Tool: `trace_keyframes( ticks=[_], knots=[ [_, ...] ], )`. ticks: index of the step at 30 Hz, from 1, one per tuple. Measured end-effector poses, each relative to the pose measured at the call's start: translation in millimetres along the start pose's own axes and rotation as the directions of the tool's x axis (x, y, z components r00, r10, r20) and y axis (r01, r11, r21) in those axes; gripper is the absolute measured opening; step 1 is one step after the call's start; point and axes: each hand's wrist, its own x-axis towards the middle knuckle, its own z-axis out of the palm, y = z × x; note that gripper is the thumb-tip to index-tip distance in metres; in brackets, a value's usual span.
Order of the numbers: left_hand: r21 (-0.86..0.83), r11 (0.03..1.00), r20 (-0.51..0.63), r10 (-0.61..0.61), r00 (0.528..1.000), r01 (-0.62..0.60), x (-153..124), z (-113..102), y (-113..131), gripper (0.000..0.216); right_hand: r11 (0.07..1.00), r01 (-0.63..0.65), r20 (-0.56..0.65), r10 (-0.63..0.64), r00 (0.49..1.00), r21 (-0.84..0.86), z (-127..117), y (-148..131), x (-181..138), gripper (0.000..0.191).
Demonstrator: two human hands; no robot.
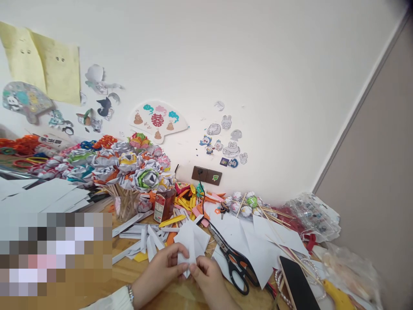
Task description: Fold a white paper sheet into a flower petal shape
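Observation:
A folded piece of white paper point(190, 246) is pinched between both my hands above the wooden table. My left hand point(168, 263), with a bracelet at its wrist, grips its left side. The thumb and fingers of my right hand point(208, 275) close on its lower right corner. Just right of my hands lie black-handled scissors point(232, 260), their blades pointing away. Behind the paper are several folded white paper strips point(146, 234) and a yellow strip point(172, 221).
Paper flowers on sticks point(127, 165) fill a glass point(124, 202) at the back left, beside a reddish-brown bottle point(164, 206). White sheets point(243, 237) spread on the right. A phone point(298, 282) and a yellow object point(337, 295) lie front right. The wall socket point(206, 175) has a plugged-in cable.

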Motion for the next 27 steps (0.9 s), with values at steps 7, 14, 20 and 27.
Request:
trace_keyframes(
  ticks=[7,14,20,27],
  knots=[
    [0.027,1.0,0.007,-0.015,1.0,0.014,-1,1,0,0.034,1.0,-0.02,-0.014,0.02,1.0,0.012,0,-2,0,0.051],
    [-0.107,0.994,0.008,-0.034,0.999,0.035,2,-1,-5,0.033,0.993,0.004,0.043,-0.009,0.999,0.122,-2,-6,-2,0.048],
    [-0.127,0.99,-0.027,-0.065,0.998,0.061,1,0,-3,0.021,0.996,0.04,0.067,-0.046,0.997,0.083,-4,-13,-4,0.045],
    [0.034,0.999,-0.063,-0.027,0.998,0.029,4,1,-14,0.02,0.997,0.068,0.034,-0.066,0.997,-0.048,-3,-12,-4,0.046]
  ],
)
